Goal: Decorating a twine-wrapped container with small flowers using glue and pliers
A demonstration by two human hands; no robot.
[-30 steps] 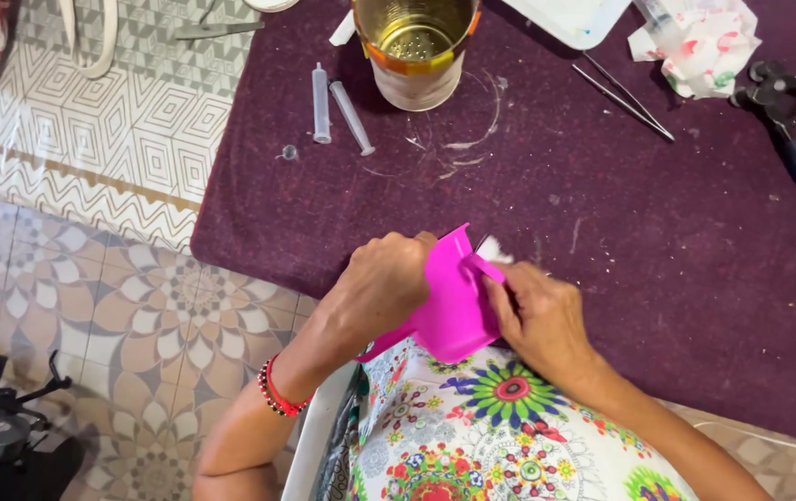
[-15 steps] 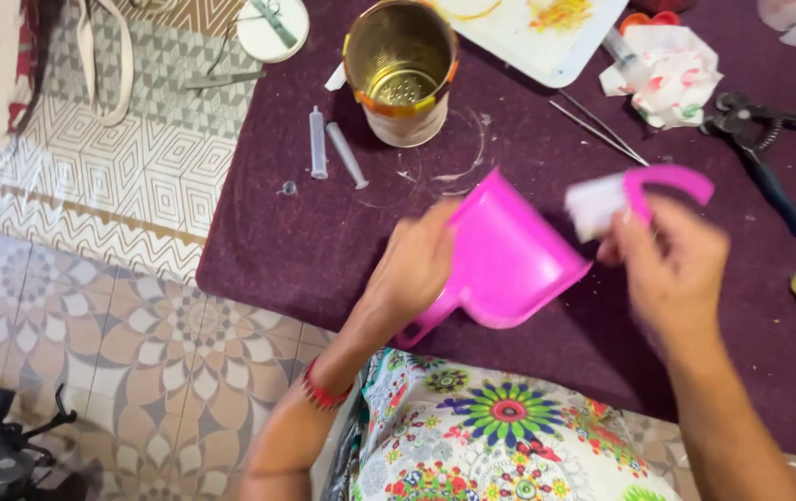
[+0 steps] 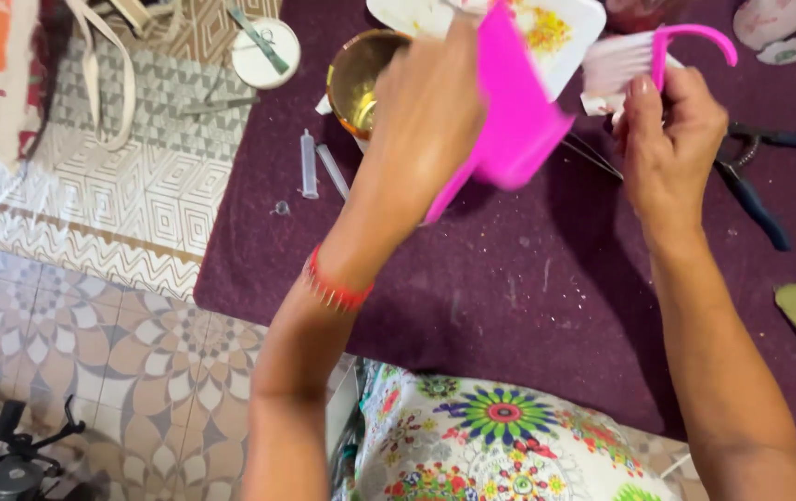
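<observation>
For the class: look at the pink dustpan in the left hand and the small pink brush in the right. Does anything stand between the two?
Nothing visible does. The left hand holds the pink dustpan raised above the purple cloth; the right hand holds the brush beside it. Only open air separates them, with a white tray lying beneath.

Bare purple cloth (image 3: 509, 306) near the body — pliers (image 3: 759, 176), jar (image 3: 361, 83) crowd farther edge.

Just 1 camera sits on the person's head and looks straight down, close to the purple table (image 3: 509, 297) (tiled floor (image 3: 120, 343) shows at the left side).
</observation>
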